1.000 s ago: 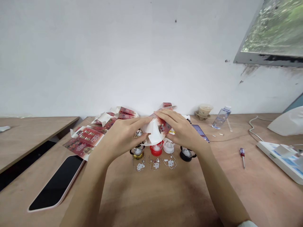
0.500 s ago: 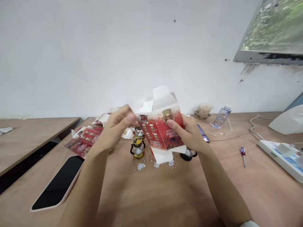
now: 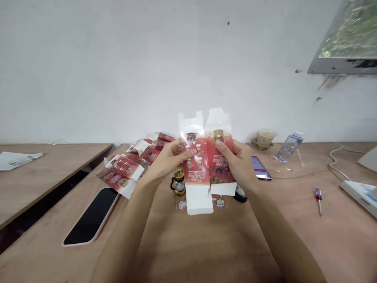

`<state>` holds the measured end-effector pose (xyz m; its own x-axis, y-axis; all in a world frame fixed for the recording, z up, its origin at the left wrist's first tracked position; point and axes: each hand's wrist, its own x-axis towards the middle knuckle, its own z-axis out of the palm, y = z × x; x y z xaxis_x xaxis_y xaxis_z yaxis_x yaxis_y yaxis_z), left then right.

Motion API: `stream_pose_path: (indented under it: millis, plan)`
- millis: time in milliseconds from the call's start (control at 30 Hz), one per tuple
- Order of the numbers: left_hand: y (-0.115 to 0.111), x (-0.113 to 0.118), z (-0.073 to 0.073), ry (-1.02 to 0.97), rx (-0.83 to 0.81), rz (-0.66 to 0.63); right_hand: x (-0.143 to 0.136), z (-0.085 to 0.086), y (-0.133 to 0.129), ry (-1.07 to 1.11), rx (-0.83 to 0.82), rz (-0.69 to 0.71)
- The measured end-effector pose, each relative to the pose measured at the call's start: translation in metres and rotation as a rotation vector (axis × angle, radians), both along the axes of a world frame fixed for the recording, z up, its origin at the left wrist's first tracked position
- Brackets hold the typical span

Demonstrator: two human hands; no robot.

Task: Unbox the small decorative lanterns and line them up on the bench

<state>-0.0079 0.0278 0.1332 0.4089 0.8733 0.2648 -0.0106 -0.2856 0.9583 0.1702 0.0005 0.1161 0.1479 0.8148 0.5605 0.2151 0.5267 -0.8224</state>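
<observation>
Both hands hold a red and white cardboard box (image 3: 198, 173), partly flattened, its white flaps sticking out at top and bottom and its print upside down. My left hand (image 3: 169, 159) grips the left panel with the thumb in front. On the right panel, my right hand (image 3: 238, 161) has its thumb pressed over the print. Behind the box stands a small black and gold lantern (image 3: 178, 184), partly hidden. A dark lantern (image 3: 240, 194) shows below my right hand. White small parts with thin wire (image 3: 219, 203) lie under the bottom flaps.
More flattened red boxes (image 3: 120, 173) are piled at the left, beside a pink-edged phone (image 3: 92, 218). Rightward are another phone (image 3: 260, 168), a lidded cup (image 3: 266, 137), a water bottle (image 3: 290, 147), a screwdriver (image 3: 318, 198) and a power strip (image 3: 361, 195). A gap separates the left table.
My left hand has closed on the box's left panel, where it was loosely beside it. The box has turned to face me more squarely. The view has shifted left.
</observation>
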Motion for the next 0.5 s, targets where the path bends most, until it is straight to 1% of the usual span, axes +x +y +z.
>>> stream_pose_path:
  millis: [33,67,100,133,200,267,300,333,433,500]
  plan:
    - [0.001,-0.003,0.001,0.050,-0.007,-0.051,0.000,0.000,0.001,0.018,-0.022,0.005]
    - [0.002,-0.006,0.002,0.082,-0.010,-0.074,0.001,0.000,0.002,0.020,-0.045,0.019]
    - [0.005,-0.011,0.003,0.091,-0.007,-0.064,0.001,0.000,0.003,0.008,-0.060,0.034]
    - [0.010,-0.017,0.003,0.075,0.000,-0.017,0.002,0.000,0.004,-0.014,-0.063,0.042]
    - [0.027,-0.037,0.002,-0.001,0.021,0.155,0.007,0.001,0.005,-0.065,-0.031,0.009]
    - [0.052,-0.065,0.001,-0.087,0.063,0.392,0.013,0.004,0.005,-0.099,0.025,-0.076]
    - [0.066,-0.081,0.000,-0.096,0.106,0.512,0.017,0.006,0.004,-0.107,0.050,-0.115]
    - [0.081,-0.098,0.000,-0.068,0.161,0.604,0.020,0.008,0.003,-0.111,0.068,-0.143]
    - [0.119,-0.144,0.004,0.020,0.223,0.656,0.027,0.013,-0.002,-0.113,0.113,-0.186]
    - [0.132,-0.170,0.008,0.120,0.287,0.616,0.029,0.015,-0.007,-0.143,0.134,-0.216]
